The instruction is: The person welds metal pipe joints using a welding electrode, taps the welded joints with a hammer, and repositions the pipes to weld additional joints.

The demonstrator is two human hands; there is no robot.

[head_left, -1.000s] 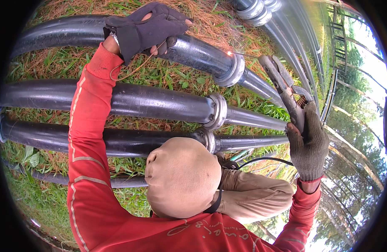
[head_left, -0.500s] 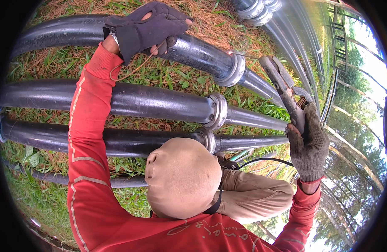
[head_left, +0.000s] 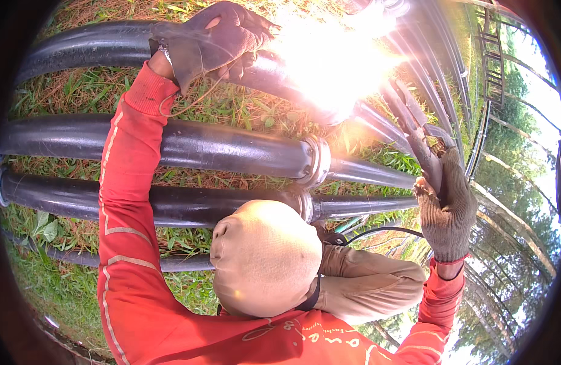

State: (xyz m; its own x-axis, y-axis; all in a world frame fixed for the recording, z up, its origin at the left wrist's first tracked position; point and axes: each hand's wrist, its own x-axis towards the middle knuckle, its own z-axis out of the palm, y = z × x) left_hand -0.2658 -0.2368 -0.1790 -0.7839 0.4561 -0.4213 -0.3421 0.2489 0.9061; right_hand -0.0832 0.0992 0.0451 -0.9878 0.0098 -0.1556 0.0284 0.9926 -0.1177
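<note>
My gloved right hand (head_left: 448,213) is closed around a welding electrode holder (head_left: 414,131), whose jaws point up toward the top pipe. Beyond the jaws, a brilliant welding arc (head_left: 338,67) hides the rod and the ring at that pipe's joint. Over the same black pipe (head_left: 104,45), farther left, my gloved left hand (head_left: 219,45) is curled shut. What lies in its grip I cannot make out; a thin brown cord (head_left: 195,100) loops below it by the wrist.
Two more black pipes (head_left: 232,146) run below the top one, with pale flange rings (head_left: 317,161) at their joints. A rounded tan cloth-covered shape (head_left: 265,258) fills the lower middle. Near it are a tan trouser leg (head_left: 372,289) and a black cable (head_left: 384,230). Grass and brown needles surround the pipes.
A bright arc with wide glare has flared up at the top pipe's joint, where the thin rod and ring showed before. Both hands have stayed nearly in place.
</note>
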